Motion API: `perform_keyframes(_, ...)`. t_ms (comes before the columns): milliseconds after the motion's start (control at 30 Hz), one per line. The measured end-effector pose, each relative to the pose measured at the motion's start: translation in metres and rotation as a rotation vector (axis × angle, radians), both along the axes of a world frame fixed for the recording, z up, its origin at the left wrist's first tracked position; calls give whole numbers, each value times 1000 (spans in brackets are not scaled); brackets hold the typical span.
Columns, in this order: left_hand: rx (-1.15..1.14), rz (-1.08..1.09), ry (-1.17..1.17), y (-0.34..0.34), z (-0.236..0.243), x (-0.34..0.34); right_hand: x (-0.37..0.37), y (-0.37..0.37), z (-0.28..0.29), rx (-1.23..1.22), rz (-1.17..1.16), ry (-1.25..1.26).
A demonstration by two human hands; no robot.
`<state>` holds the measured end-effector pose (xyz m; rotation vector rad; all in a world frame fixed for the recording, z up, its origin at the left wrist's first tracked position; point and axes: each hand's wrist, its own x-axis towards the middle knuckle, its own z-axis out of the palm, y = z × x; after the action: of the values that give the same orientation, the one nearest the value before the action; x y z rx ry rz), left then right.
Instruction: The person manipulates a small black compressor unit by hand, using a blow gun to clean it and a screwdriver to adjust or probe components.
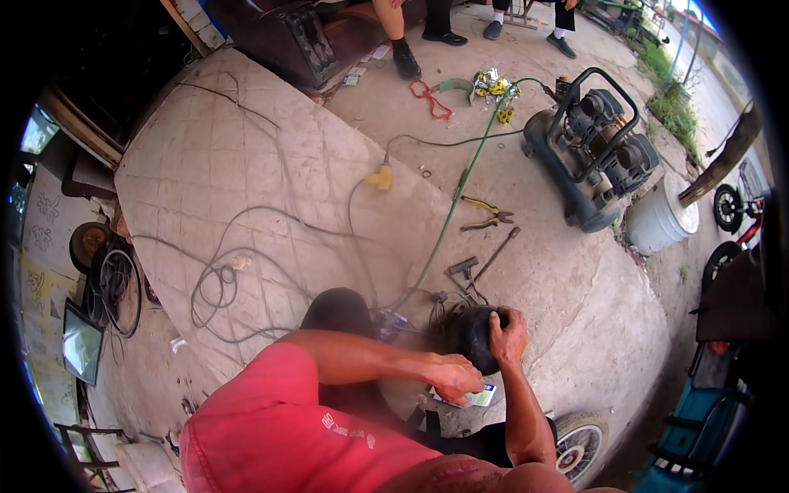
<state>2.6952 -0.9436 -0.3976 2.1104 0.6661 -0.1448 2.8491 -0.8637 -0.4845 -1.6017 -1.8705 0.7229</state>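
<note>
A round, smooth black thing [474, 341] stands in front of me at the lower middle; its exact kind is not clear. My right hand [510, 336] grips its right edge, fingers over the top. At its near side, my left hand [457, 379] is closed with the fingers pressed together, and what they hold, if anything, is hidden. Under that hand lies a small white, blue and green printed packet [483, 396]. Just beyond the black thing are a T-shaped hammer-like tool [464, 265] and a long metal bar [495, 255].
Yellow-handled pliers [490, 214] lie farther off. An air compressor [593, 152] stands at the far right, with a green hose [463, 185] running toward me. Dark cable [215, 283] loops at the left past a yellow connector [380, 178]. A spoked wheel [580, 448] sits by my right arm.
</note>
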Motion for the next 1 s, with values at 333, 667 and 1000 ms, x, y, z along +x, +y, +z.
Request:
perform_keyframes(333, -12, -11, 6, 2, 0, 1, 0, 0, -1, -5, 1, -5)
perform_keyframes(667, -18, 2, 46, 5, 3, 1, 1, 1, -4, 5, 0, -15)
perform_keyframes(1000, -20, 8, 13, 5, 0, 1, 2, 1, -4, -8, 9, -4)
